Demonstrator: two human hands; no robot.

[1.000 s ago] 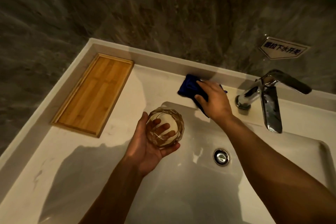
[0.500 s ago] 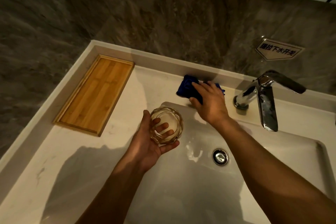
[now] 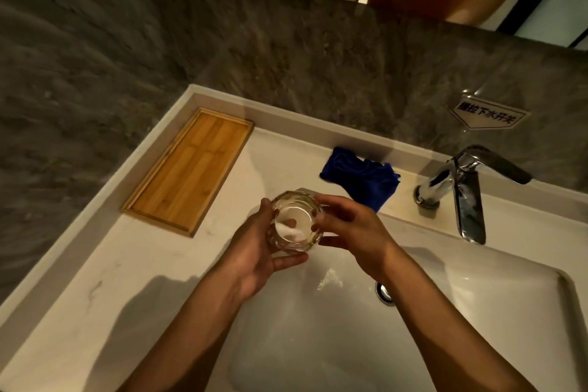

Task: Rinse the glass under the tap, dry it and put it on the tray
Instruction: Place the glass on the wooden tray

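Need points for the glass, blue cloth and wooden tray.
glass (image 3: pixel 294 226): head view, on its inside bottom.
blue cloth (image 3: pixel 362 177): head view, on the middle folds.
wooden tray (image 3: pixel 191 169): head view, on its bare floor.

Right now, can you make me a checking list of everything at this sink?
Surface: white stone counter with a sunken basin, bare near the edge.
Job's things: clear faceted glass held over the basin; flat bamboo tray holds nothing; crumpled blue cloth lies behind the basin; chrome tap, no water seen running.
Clutter: nothing seen.
Grippers: left hand and right hand both grip the glass.
Cables: nothing seen.
Surroundings: grey stone wall, white sign, mirror above.
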